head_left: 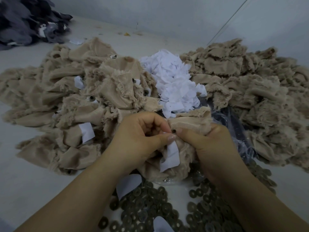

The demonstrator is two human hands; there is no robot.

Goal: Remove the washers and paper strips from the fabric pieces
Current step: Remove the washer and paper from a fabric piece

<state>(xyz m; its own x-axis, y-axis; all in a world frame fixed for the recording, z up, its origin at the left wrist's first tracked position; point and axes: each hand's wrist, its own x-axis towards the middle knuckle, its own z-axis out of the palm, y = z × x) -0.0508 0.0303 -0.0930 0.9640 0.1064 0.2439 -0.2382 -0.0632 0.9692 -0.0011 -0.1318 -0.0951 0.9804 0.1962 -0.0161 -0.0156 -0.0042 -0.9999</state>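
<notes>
Both hands hold one beige furry fabric piece [189, 121] low in the middle of the view. My left hand [138, 136] pinches it at a small dark washer [173, 131] between thumb and forefinger. My right hand [209, 143] grips the bunched fabric just to the right, its thumb touching the same spot. A white paper strip [170, 156] hangs from the fabric below my thumbs. Several loose washers [150, 210] lie spread on the table under my forearms.
A heap of beige pieces with washers and paper strips [75, 97] lies to the left. Another beige heap [250, 84] lies to the right. White paper strips [173, 81] are piled between them. Dark grey fabric [28, 22] sits far left; clear plastic [234, 124] lies under the right heap.
</notes>
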